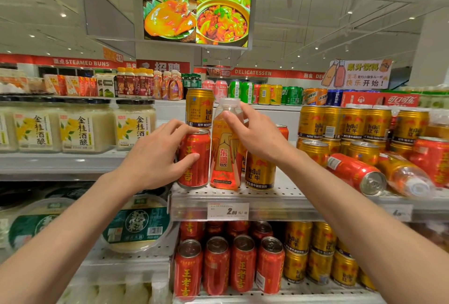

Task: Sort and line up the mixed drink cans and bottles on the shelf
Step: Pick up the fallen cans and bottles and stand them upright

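Red can (194, 157) with yellow characters; orange bottle (226, 153) with gold-and-red eagle label and clear cap; gold cans (260, 172) with red bulls; white perforated shelf (279, 196); jars (82, 126) with yellow-flowered labels.

A perforated metal shelf (286, 196) carries a red can (194, 160), an orange bottle (224, 155) and a gold can (260, 172) upright in a row at its front; further right, stacked gold cans (359, 128), a toppled red can (357, 173) and a toppled bottle (405, 174).

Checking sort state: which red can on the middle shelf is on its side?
The red can right of the hands, tipped with its silver end facing the camera. The left hand's red can stands upright.
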